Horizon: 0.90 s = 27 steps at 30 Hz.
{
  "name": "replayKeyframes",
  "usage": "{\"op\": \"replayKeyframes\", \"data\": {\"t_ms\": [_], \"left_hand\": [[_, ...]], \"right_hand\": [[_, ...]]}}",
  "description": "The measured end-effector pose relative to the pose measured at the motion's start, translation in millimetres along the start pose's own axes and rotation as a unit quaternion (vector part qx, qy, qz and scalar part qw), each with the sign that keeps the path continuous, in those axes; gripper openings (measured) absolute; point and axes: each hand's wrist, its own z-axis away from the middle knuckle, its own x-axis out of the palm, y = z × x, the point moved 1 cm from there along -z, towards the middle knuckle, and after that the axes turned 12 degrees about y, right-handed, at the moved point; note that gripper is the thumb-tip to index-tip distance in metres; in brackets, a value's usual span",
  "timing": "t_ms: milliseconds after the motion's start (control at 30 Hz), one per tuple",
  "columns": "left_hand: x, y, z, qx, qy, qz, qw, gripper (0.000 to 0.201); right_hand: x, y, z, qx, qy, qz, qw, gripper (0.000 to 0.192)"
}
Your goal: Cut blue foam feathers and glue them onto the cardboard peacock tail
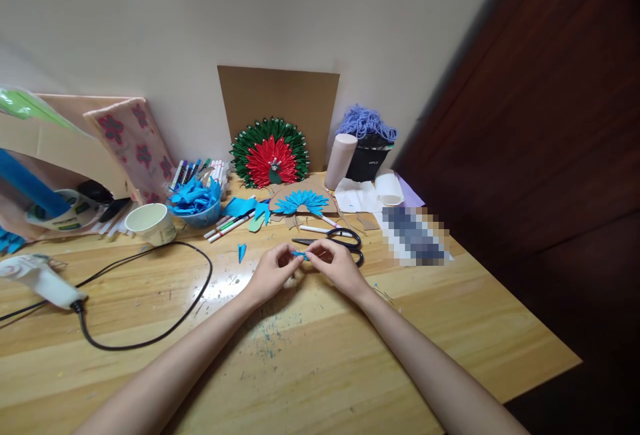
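Observation:
Between my two hands is a small blue folded piece (301, 255), paper or cloth, pinched at both ends. My left hand (274, 270) grips one end with thumb and forefinger, and my right hand (336, 265) closes on the other. Right behind my right hand lies a pair of black-handled scissors (345, 242), partly covered by it. A loose blue petal piece (242, 252) rests left of my left hand. Farther back, a brown cardboard piece (324, 200) carries a fan of blue petals (303, 202).
A white glue gun (43, 282) with a looping black cord (207, 288) occupies the left side. Nearby stand a paper cup (151, 224) and a bowl of blue pieces (200, 214). A red and green peacock (273, 155) leans on cardboard (280, 95) at the back.

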Motion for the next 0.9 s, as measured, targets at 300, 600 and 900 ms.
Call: {"op": "replayKeyframes", "data": {"t_ms": [300, 600, 900], "left_hand": [[-0.8, 3.3, 1.4, -0.008, 0.003, 0.007, 1.0, 0.023], [-1.8, 6.8, 2.9, -0.003, -0.008, -0.007, 1.0, 0.015], [-1.7, 3.8, 2.2, 0.0, -0.004, -0.005, 1.0, 0.012]], "right_hand": [[1.5, 1.6, -3.2, 0.035, -0.009, -0.054, 0.998, 0.019], [3.4, 1.9, -3.3, 0.05, -0.023, -0.08, 0.995, 0.022], [4.5, -2.8, -1.1, 0.064, -0.037, -0.071, 0.995, 0.024]]}}
